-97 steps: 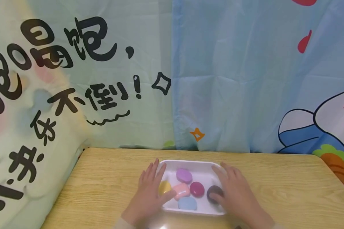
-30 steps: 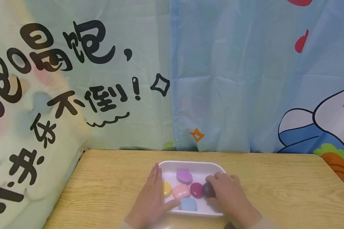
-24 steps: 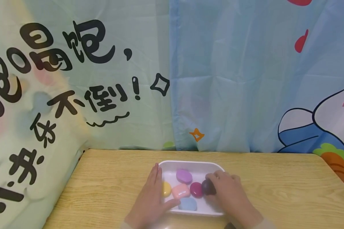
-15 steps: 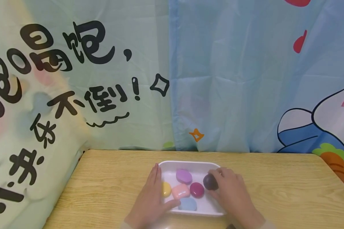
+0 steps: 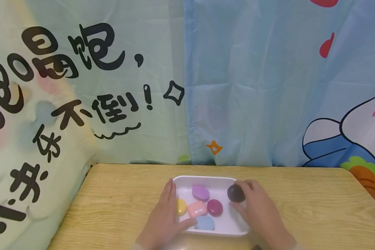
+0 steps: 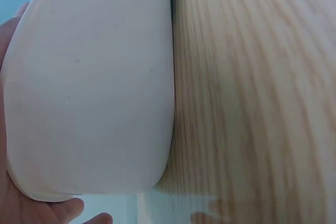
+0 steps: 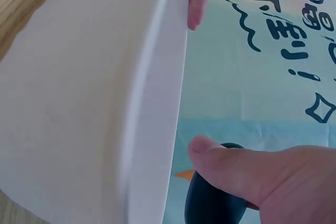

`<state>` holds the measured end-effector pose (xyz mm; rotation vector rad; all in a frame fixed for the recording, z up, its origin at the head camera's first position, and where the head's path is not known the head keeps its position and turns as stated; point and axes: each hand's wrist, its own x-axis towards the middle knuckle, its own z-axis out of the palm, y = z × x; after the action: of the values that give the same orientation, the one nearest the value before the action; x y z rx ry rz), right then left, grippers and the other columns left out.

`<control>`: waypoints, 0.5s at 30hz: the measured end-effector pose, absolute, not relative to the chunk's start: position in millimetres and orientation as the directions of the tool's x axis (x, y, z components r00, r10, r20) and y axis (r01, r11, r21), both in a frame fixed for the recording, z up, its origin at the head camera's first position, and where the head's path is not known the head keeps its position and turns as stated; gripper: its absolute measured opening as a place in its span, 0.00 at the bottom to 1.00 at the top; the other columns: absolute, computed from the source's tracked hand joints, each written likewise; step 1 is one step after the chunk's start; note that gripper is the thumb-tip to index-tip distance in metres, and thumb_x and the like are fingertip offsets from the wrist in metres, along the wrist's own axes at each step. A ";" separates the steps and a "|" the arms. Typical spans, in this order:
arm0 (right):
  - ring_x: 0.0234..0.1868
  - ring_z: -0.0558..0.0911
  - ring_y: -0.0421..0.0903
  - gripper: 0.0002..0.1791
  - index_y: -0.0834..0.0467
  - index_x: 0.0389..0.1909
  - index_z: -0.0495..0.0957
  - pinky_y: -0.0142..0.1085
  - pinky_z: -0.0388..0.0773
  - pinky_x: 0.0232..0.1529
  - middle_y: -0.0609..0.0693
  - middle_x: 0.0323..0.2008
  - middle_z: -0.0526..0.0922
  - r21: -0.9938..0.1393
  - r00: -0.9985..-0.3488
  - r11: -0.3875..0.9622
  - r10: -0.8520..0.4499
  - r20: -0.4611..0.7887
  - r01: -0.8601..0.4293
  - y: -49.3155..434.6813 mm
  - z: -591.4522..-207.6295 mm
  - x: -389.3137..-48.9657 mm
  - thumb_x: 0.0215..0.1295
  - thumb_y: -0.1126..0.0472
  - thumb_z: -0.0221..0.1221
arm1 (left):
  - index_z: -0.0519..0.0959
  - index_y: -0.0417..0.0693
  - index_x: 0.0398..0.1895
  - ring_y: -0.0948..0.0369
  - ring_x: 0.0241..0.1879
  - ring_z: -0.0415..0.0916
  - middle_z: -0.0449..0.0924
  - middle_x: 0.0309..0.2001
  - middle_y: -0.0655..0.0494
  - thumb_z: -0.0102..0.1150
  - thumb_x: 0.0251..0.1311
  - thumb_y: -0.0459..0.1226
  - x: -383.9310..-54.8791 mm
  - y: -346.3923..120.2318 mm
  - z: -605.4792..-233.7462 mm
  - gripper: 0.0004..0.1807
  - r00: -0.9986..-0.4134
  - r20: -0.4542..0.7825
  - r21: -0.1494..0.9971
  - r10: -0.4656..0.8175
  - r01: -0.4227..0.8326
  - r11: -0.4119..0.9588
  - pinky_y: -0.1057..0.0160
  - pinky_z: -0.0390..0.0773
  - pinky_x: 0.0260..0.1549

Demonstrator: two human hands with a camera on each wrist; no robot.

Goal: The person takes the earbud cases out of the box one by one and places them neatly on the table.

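Observation:
A white tray (image 5: pixel 225 233) holds several smooth, pebble-like pieces: purple (image 5: pixel 201 192), yellow (image 5: pixel 181 207), pink (image 5: pixel 197 209), magenta (image 5: pixel 215 207) and light blue (image 5: pixel 205 223). My left hand (image 5: pixel 162 217) rests along the tray's left side, fingers straight, thumb reaching over the front left corner. In the left wrist view the tray's outer wall (image 6: pixel 94 87) fills the left half. Over the tray's back right corner, my right hand (image 5: pixel 262 211) pinches a dark round piece (image 5: pixel 235 193) between thumb and fingers. The right wrist view has this dark piece (image 7: pixel 212 203) above the rim.
The wooden table (image 5: pixel 118 194) extends on both sides of the tray. Behind it hangs a printed cloth (image 5: pixel 237 104), which also covers the left side. A small dark item (image 5: pixel 256 247), cut off by the frame, shows beside the right wrist.
My right hand, spread over the tray's right end at first, has taken the dark piece, moved it left, then lifted it back and right. The left hand has settled along the tray's side.

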<state>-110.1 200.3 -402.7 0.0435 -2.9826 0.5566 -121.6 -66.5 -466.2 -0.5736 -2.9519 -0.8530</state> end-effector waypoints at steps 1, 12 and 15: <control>0.54 0.77 0.64 0.36 0.62 0.63 0.75 0.60 0.76 0.55 0.66 0.55 0.75 -0.367 -0.993 0.929 0.000 0.115 -0.043 201.0 -402.6 -110.3 0.53 0.57 0.76 | 0.44 0.34 0.79 0.49 0.78 0.44 0.40 0.81 0.42 0.58 0.54 0.70 -121.5 -66.4 -465.9 0.66 -0.932 0.116 0.511 0.343 0.352 0.784 0.45 0.70 0.64; 0.57 0.73 0.66 0.35 0.61 0.63 0.75 0.63 0.73 0.57 0.68 0.57 0.72 -0.413 -0.991 0.911 0.079 0.110 0.027 211.6 -400.2 -112.8 0.55 0.55 0.75 | 0.44 0.35 0.80 0.48 0.78 0.45 0.40 0.81 0.43 0.60 0.54 0.69 -121.0 -66.1 -467.0 0.65 -0.934 0.115 0.512 0.340 0.349 0.785 0.43 0.72 0.62; 0.58 0.72 0.67 0.35 0.61 0.64 0.74 0.64 0.72 0.58 0.68 0.58 0.70 -0.430 -0.989 0.902 0.103 0.107 0.048 217.4 -400.5 -113.4 0.57 0.55 0.74 | 0.44 0.35 0.80 0.49 0.78 0.45 0.39 0.81 0.43 0.60 0.54 0.69 -120.9 -65.8 -467.2 0.65 -0.934 0.114 0.515 0.340 0.348 0.783 0.44 0.72 0.62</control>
<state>-113.4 217.4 -400.5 -0.1172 -2.9384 0.6599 -120.9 -65.8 -467.2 -0.5692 -2.9519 -0.8576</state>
